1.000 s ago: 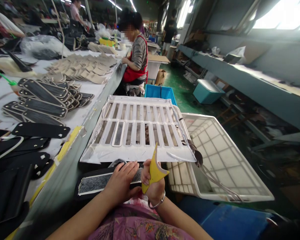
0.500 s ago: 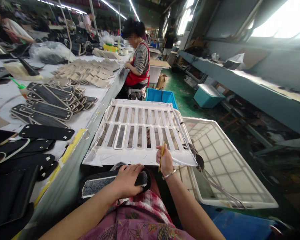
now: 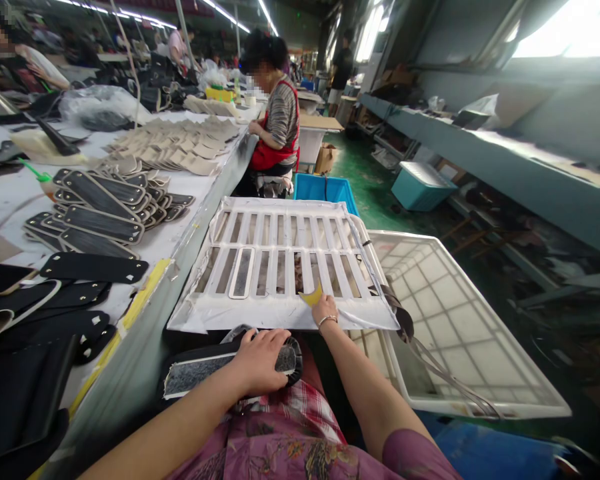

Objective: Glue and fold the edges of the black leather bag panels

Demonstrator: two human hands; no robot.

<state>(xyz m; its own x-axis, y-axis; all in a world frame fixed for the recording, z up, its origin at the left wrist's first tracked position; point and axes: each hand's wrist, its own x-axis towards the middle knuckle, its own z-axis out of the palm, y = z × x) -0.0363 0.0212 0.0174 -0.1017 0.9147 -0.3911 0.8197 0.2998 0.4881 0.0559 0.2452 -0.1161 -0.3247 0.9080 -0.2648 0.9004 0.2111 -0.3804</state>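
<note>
My left hand (image 3: pixel 264 360) lies across a black piece (image 3: pixel 220 357) on my lap, fingers over its far side and thumb on the near side. A grey fuzzy strip with a pale edge runs along its top; part is hidden under the hand. My right hand (image 3: pixel 325 310) pinches a thin yellow scraper (image 3: pixel 311 295) above the near edge of a white slatted rack (image 3: pixel 280 305). One grey strip with a pale border (image 3: pixel 241 273) lies on the rack's slats, left of the scraper.
Left, a long table (image 3: pixel 177 227) bears stacked black straps with pale edges (image 3: pixel 103 213), black pieces (image 3: pixel 95 267), beige pieces (image 3: pixel 180 143) and a green-tipped bottle (image 3: pixel 43 179). A white crate (image 3: pixel 460 320) stands right, a blue bin (image 3: pixel 325 188) beyond the rack. A person (image 3: pixel 280 120) sits at the table.
My right hand has turned and shifted slightly, so the scraper's broad yellow face shows instead of its thin edge. My left hand stays on the black piece, which has tilted a little.
</note>
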